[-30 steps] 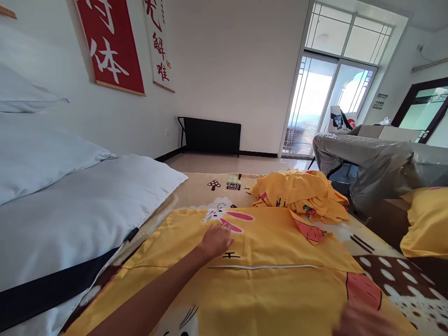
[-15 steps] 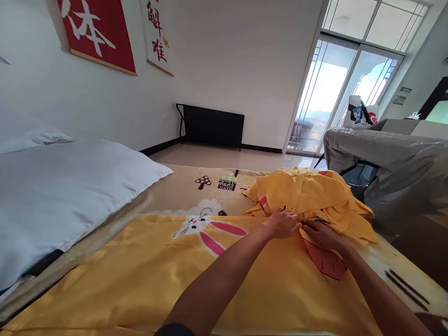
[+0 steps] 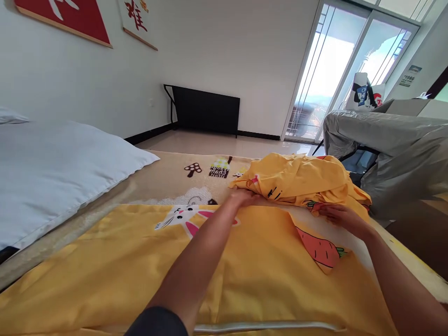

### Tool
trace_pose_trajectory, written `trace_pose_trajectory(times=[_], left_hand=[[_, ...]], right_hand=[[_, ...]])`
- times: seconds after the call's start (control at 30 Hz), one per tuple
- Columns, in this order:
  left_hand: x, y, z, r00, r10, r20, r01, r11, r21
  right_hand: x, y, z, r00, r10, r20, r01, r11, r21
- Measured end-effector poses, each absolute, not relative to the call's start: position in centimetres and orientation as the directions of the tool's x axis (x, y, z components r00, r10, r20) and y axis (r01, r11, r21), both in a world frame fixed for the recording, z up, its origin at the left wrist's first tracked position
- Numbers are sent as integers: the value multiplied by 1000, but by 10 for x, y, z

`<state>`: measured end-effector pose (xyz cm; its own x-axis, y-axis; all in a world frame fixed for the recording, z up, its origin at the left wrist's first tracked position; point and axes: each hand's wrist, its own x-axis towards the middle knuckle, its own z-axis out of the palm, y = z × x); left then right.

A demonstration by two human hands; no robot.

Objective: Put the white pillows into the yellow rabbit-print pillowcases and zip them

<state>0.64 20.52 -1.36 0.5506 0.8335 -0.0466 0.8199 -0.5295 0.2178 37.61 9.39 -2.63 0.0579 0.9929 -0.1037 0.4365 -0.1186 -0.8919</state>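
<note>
Closest to me a white zipper (image 3: 266,325) runs along the near edge of the flat yellow pillowcase (image 3: 122,275) spread over the bed, and both my forearms reach out across it. The pillowcase carries a white rabbit print (image 3: 182,217) with pink ears and, toward the right, an orange carrot print (image 3: 319,252) on a turned-up corner. My left hand (image 3: 243,198) lies at the foot of the crumpled yellow bedding heap (image 3: 301,179), fingers pushed under its fold, so I cannot tell whether they are pinching the cloth or only pressing on it. My right hand (image 3: 341,217) rests on the right edge of that same heap, fingers curled over the fabric, though the grip itself is hidden from me. The heap sits at the far end of the pillowcase, on the beige blanket (image 3: 168,179) printed with mushrooms and small writing too blurred to read. To the left lies a white pillow (image 3: 59,168). Right of the bed stands furniture under a grey cover (image 3: 388,144). On the far left wall hang a red banner (image 3: 70,18) and a white scroll (image 3: 138,21) with red Chinese characters, cut off by the frame; beyond, a black panel (image 3: 206,109) leans at the wall beside the glass balcony door (image 3: 332,74).
</note>
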Motion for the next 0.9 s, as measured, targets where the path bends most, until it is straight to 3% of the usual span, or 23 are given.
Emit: trace_pose_trajectory(times=[0.1, 0.17, 0.2, 0.27, 0.37, 0.43, 0.53, 0.67, 0.8, 0.9], left_hand=[[-32, 192, -2, 519, 854, -18, 843, -509, 174], [-62, 172, 6, 509, 860, 35, 849, -509, 139], [-77, 160, 9, 503, 862, 66, 853, -507, 120], [-104, 131, 11, 508, 854, 110, 852, -517, 85], [-140, 89, -1, 537, 834, 125, 836, -547, 55], [-162, 69, -17, 513, 855, 76, 852, -518, 72], [-201, 55, -39, 454, 891, -14, 884, -448, 131], [-258, 52, -52, 323, 946, -12, 929, -315, 197], [-292, 48, -43, 141, 989, -35, 979, -134, 156], [-267, 44, -32, 111, 994, -8, 986, -109, 124]], right_hand=[[356, 72, -11, 241, 968, 67, 746, -141, -651], [317, 43, -5, 185, 962, 202, 854, -56, -518], [290, 24, -4, 87, 973, 215, 856, 37, -515], [229, -17, -9, -162, 981, 104, 798, 192, -571], [150, -61, -24, -582, 813, -32, 668, 455, -588], [125, -63, -35, -664, 745, -65, 656, 538, -529], [139, -33, -47, -517, 855, -34, 803, 471, -365], [230, 4, -57, -72, 997, -2, 975, 70, -209], [315, -13, -58, 240, 960, 145, 966, -221, -136], [312, -28, -51, 286, 932, 225, 956, -261, -134]])
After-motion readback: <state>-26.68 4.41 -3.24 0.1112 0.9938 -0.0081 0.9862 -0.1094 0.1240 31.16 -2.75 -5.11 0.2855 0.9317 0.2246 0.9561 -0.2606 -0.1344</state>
